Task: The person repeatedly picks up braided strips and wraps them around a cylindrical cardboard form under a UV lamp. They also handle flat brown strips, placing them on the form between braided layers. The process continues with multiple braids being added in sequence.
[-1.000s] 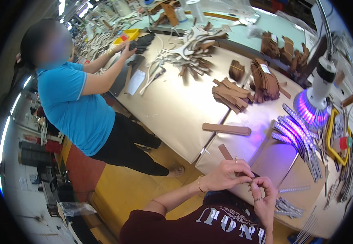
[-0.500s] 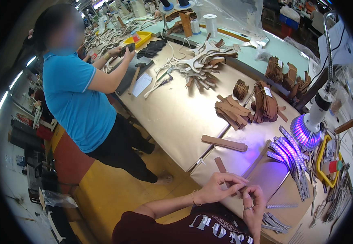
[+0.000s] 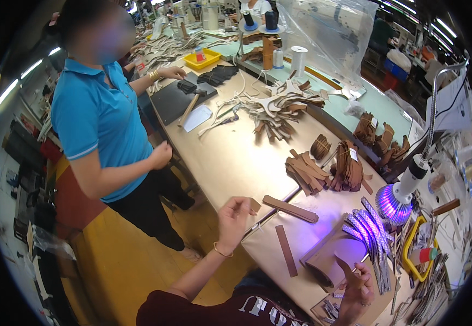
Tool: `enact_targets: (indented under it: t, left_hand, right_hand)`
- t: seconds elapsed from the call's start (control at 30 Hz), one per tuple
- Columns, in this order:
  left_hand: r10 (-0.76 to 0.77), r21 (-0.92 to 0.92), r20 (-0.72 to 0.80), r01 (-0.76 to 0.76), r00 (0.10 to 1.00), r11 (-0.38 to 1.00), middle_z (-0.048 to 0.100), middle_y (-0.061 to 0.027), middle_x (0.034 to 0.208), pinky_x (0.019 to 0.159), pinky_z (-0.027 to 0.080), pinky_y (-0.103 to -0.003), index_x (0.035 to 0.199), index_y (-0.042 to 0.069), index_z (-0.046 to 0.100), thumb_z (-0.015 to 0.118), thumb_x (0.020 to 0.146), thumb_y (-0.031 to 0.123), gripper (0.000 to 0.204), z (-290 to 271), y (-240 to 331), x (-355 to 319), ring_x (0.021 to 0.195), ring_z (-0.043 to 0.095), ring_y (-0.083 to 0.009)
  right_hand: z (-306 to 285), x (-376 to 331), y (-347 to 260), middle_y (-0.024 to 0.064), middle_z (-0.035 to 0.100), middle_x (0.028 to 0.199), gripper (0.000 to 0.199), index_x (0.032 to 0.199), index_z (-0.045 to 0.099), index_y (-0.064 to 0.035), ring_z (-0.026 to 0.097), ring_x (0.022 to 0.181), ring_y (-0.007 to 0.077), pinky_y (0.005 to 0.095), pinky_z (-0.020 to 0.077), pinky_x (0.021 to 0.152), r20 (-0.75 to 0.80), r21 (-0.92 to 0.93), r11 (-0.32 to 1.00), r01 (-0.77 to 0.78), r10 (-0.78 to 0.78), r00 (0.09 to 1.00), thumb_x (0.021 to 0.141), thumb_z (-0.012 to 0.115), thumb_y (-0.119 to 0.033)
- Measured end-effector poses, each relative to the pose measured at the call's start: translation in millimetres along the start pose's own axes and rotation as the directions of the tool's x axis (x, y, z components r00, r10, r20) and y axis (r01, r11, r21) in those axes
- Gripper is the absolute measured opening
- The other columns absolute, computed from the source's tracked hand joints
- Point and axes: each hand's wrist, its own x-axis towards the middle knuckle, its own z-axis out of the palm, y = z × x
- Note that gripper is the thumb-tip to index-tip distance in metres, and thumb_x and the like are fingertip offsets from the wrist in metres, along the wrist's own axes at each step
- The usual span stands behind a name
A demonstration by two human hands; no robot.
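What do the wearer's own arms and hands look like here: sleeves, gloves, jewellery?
Both forearms are bare, with no gloves. The left hand has a thin gold-coloured bracelet at the wrist. The right hand wears a ring on one finger. A dark maroon top with pale lettering covers the upper arm and chest; no cables or markings show.

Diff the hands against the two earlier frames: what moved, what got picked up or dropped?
The hands, earlier together over one strip, have separated. The left hand has lifted away toward the table edge, pinching a small tan piece. The right hand has dropped lower right, keeping its grip on a brown leather strip. The strips on the table, the purple lamp and the person in the blue shirt stay put.
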Motion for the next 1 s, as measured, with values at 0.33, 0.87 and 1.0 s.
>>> enact_targets:
  t: [0.33,0.87,1.0]
  left_hand:
    - [-0.049,0.361,0.612,-0.224,0.790,0.905,0.067,-0.0075,0.099,0.068,0.053,-0.028,0.101,0.007,0.071,0.078,0.082,0.023,0.026,47.9,9.4,-89.6,0.080,0.067,-0.0171]
    - [-0.316,0.285,0.947,0.573,-0.047,0.769,0.066,0.0004,0.088,0.073,0.049,-0.020,0.106,0.000,0.067,0.070,0.093,0.017,0.022,116.7,36.8,-26.5,0.079,0.059,-0.0050]
    - [-0.381,0.311,0.912,0.346,0.154,0.885,0.061,0.0065,0.076,0.049,0.032,-0.016,0.099,0.001,0.069,0.072,0.090,0.014,0.016,144.4,19.4,-19.4,0.057,0.041,0.0034]
  right_hand:
    - [-5.6,4.1,-9.7,0.0264,0.058,0.120,0.034,0.091,0.053,-0.0017,0.064,0.092,0.0329,0.0404,0.0555,0.073,0.361,-0.561,0.807,0.185,0.038,0.932,0.084,0.059,-0.034]
    - [-39.7,25.3,-21.6,0.0282,0.056,0.107,0.033,0.102,0.050,-0.0046,0.060,0.093,0.0423,0.0518,0.0556,0.074,0.434,-0.088,0.990,0.109,-0.060,0.899,0.089,0.045,-0.034]
    - [-56.1,49.8,-27.4,0.0253,0.057,0.108,0.040,0.107,0.047,-0.0077,0.062,0.081,0.0395,0.0472,0.0552,0.069,0.410,0.036,0.992,0.118,-0.122,0.904,0.090,0.046,-0.044]
